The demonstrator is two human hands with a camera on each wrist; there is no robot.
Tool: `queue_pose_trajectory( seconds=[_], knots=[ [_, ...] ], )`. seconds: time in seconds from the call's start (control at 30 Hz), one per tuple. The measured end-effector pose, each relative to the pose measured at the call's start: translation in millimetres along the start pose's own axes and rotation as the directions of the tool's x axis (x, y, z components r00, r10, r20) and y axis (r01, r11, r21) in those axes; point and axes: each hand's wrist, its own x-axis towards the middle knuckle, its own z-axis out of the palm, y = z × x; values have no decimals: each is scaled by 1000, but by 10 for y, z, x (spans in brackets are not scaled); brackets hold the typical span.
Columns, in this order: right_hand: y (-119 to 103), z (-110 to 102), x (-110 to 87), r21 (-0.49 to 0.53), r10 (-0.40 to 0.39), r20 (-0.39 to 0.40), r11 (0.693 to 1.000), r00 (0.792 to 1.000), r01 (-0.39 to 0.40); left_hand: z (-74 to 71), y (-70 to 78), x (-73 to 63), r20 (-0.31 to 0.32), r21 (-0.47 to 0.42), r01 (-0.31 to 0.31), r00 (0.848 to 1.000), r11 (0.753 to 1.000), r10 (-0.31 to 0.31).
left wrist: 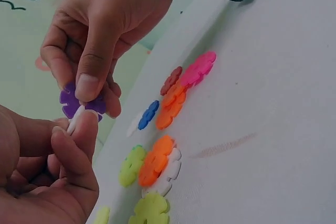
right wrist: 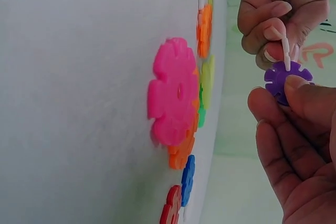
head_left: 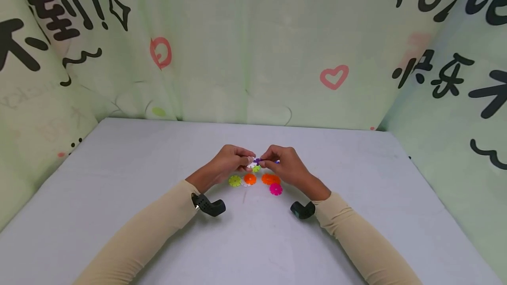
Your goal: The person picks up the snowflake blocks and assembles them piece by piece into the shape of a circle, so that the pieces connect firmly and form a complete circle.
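Note:
My left hand (head_left: 229,162) pinches a white flower-shaped snowflake disc (right wrist: 286,53), seen edge-on between thumb and fingers. Facing it, my right hand (head_left: 288,167) holds a purple notched disc (right wrist: 275,78) between thumb and forefinger. The white disc's edge meets the purple disc's notched rim, and the two stand roughly crosswise. Fingertips cover part of both discs. Both hands are raised over the table, just beyond a group of loose discs. Nearest below the right hand lie a pink disc (right wrist: 172,93) and orange discs (head_left: 271,179).
On the white tabletop (head_left: 158,153), an orange disc (left wrist: 156,160) overlaps a white one (left wrist: 171,174). Yellow-green discs (head_left: 235,181) lie beside them. A blue disc (left wrist: 148,115) and a red disc (left wrist: 171,81) are near the pink one. Printed pale curtains (head_left: 245,56) surround the table.

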Motion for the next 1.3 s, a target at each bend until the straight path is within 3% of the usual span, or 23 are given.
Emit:
queue_pose_trajectory(
  seconds=[0.37, 0.5, 0.77, 1.07, 1.2, 1.3],
  knots=[
    [28, -20, 3, -10, 167, -24, 986, 986, -167, 16, 16, -24, 15, -37, -12, 1000, 999, 12],
    [32, -46, -2, -31, 163, -30, 986, 986, -164, 8, 17, -18, 39, -52, -2, 999, 999, 4],
    [9, -80, 20, -34, 75, -30, 997, 997, -76, 3, 62, -40, 69, -46, 21, 997, 999, -18],
    [21, -77, 22, -48, 40, -15, 998, 999, -41, 16, 70, -49, 111, -43, 7, 994, 999, -2],
    [38, -100, 15, -114, 86, -6, 990, 996, -87, 20, 57, -50, 101, -35, 25, 995, 999, -21],
    [50, -134, -1, -141, 180, 7, 974, 984, -177, 16, 47, -49, 108, -34, 36, 994, 999, -32]
  ],
)
